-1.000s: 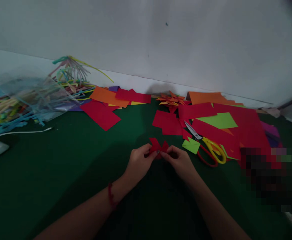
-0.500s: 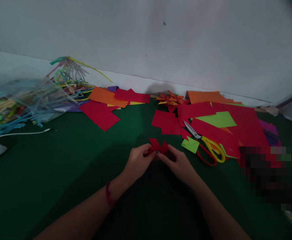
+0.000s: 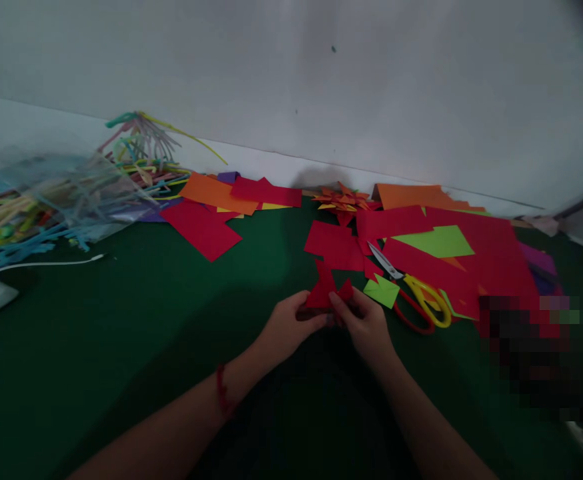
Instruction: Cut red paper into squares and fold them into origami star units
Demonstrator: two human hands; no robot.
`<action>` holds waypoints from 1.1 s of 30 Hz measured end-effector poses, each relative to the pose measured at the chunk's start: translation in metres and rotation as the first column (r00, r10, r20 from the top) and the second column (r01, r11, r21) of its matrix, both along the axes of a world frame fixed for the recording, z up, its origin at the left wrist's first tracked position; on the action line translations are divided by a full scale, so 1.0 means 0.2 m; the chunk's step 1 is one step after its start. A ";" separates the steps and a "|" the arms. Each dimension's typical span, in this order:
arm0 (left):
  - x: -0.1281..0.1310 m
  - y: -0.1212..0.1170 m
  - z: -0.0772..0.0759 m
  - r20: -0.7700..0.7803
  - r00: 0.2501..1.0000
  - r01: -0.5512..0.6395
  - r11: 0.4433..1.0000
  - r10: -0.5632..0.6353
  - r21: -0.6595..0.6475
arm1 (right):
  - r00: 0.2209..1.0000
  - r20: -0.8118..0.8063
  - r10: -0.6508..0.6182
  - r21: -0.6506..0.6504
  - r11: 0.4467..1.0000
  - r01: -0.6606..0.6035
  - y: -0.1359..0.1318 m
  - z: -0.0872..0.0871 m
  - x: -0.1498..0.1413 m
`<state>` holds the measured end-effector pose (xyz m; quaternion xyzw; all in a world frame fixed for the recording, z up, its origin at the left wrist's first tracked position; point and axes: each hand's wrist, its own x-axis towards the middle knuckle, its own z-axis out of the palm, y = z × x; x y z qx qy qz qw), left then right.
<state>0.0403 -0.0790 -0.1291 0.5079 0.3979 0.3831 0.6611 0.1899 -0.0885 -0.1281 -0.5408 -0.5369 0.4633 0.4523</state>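
Observation:
A folded piece of red paper [image 3: 322, 288] is pinched between both hands above the green table. My left hand [image 3: 291, 323] grips its left and lower side, the thumb pointing right along the bottom. On the other side, my right hand [image 3: 366, 320] has its thumb pressed on the front of the paper; its fingers are partly hidden behind. One narrow strip of the paper points up, and a small corner sticks out by the right fingers. Just right of my right hand lies a folded light green paper [image 3: 382, 291], beside scissors [image 3: 411, 288] with yellow and red handles.
Red paper sheets [image 3: 491, 247] spread over the right side. An orange and red paper flower [image 3: 344, 200] sits near the wall. Orange paper [image 3: 216, 192] and a red sheet [image 3: 204, 230] lie back left. Pipe cleaners [image 3: 144, 143] and a clear plastic bag [image 3: 81, 193] occupy the far left.
Both hands have shifted slightly right with the red paper. The paper has turned, so a strip now stands up, and my right thumb has moved up onto its front.

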 end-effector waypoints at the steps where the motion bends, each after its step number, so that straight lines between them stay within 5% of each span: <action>1: 0.00 0.00 0.00 -0.003 1.000 0.000 1.000 0.000 -0.002 | 1.000 0.016 -0.006 0.010 1.000 0.006 -0.01 0.00 0.00; 9: 0.00 0.01 -0.03 0.043 0.999 -0.022 0.996 0.025 -0.083 | 0.979 0.185 -0.082 0.157 0.986 0.053 -0.03 -0.02 -0.04; 17: -0.01 0.02 -0.02 0.156 0.987 -0.026 0.987 0.051 -0.158 | 0.975 0.186 -0.120 0.175 0.981 0.087 -0.02 -0.01 -0.03; 25: -0.01 0.02 -0.02 0.092 0.994 -0.045 0.995 0.054 -0.093 | 0.966 0.231 -0.111 0.179 0.981 0.070 -0.02 -0.01 -0.03; 33: -0.03 0.04 -0.01 0.072 0.983 -0.150 0.966 0.168 -0.212 | 0.935 0.272 -0.227 0.217 0.961 0.170 -0.03 -0.01 -0.02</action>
